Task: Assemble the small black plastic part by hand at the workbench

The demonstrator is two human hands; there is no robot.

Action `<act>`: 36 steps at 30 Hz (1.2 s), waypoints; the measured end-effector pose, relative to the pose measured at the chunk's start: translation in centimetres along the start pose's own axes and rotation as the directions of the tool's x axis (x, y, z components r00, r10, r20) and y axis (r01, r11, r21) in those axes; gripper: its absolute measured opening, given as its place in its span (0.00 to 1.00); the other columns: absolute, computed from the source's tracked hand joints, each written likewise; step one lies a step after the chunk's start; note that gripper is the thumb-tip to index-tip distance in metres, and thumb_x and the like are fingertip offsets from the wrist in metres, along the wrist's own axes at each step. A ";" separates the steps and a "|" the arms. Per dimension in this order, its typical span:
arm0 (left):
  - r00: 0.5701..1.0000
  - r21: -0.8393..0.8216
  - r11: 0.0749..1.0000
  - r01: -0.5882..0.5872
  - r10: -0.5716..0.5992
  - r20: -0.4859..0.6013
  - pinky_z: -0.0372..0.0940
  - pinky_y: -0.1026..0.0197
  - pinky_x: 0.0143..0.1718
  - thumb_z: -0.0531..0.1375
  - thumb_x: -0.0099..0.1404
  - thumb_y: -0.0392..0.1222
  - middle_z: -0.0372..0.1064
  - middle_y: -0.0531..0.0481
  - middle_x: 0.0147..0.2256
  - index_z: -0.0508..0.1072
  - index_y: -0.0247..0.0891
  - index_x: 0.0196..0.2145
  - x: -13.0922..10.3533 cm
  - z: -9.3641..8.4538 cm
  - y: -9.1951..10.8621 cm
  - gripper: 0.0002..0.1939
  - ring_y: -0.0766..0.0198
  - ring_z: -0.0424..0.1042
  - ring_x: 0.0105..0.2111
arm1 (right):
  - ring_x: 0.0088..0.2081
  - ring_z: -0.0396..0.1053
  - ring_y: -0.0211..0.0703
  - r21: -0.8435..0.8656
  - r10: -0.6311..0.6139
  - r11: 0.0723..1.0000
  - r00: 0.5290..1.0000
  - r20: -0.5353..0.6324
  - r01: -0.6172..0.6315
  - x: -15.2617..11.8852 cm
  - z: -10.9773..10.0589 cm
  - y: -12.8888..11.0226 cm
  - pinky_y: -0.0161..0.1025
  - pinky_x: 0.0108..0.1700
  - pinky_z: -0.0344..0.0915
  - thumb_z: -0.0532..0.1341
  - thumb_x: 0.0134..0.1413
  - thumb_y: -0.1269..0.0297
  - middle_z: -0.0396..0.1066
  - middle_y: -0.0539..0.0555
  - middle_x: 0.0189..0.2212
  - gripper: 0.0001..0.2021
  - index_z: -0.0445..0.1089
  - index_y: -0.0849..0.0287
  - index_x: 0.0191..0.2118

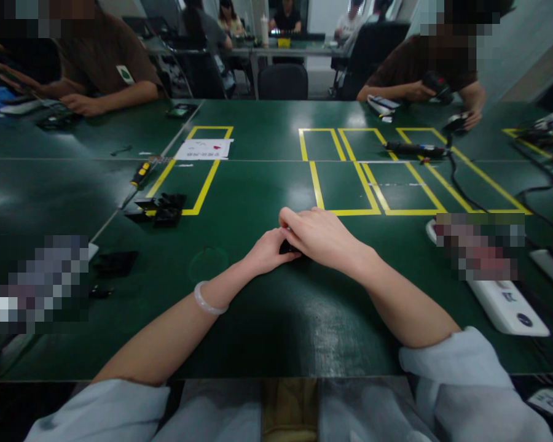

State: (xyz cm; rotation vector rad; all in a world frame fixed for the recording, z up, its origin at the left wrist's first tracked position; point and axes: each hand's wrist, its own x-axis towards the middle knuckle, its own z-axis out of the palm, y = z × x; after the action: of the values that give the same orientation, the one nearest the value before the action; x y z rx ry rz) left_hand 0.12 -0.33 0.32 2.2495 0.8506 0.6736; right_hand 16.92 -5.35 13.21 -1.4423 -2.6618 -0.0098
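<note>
In the head view, my left hand [268, 252] and my right hand [325, 235] meet above the green table [258, 331]. A small black part [287, 247] shows between them, mostly hidden by my fingers, so its exact kind cannot be made out. My left fingers are closed round it from the left side. Over its top bends my right hand, its fingers curled together on the part. To the left of my hands lie several black plastic pieces [166, 209], and a flat black piece [116, 263] rests closer to me.
Yellow tape outlines [348, 212] mark the table. A yellow-black screwdriver [141, 175] and a paper sheet [203, 149] lie far left. On the right are a black electric screwdriver [415, 149] with its cable and a white device [509, 307]. Two people work opposite.
</note>
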 end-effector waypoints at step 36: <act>0.999 0.035 0.999 0.034 -0.035 0.011 0.69 0.43 0.53 0.66 0.63 0.50 0.75 0.40 0.50 0.73 0.37 0.48 0.0 -0.2 0.4 0.20 0.43 0.74 0.52 | 0.34 0.74 0.45 -0.046 0.013 0.999 1.000 0.000 -0.013 0.1 0.1 0.0 0.40 0.35 0.52 0.49 0.72 0.66 0.78 0.55 0.34 0.10 0.66 0.59 0.49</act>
State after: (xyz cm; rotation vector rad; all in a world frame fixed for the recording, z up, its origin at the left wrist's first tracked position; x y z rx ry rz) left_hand 0.15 -0.49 0.72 2.2627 0.9000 0.6337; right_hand 16.81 -5.23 13.10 -1.4734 -2.6685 -0.0698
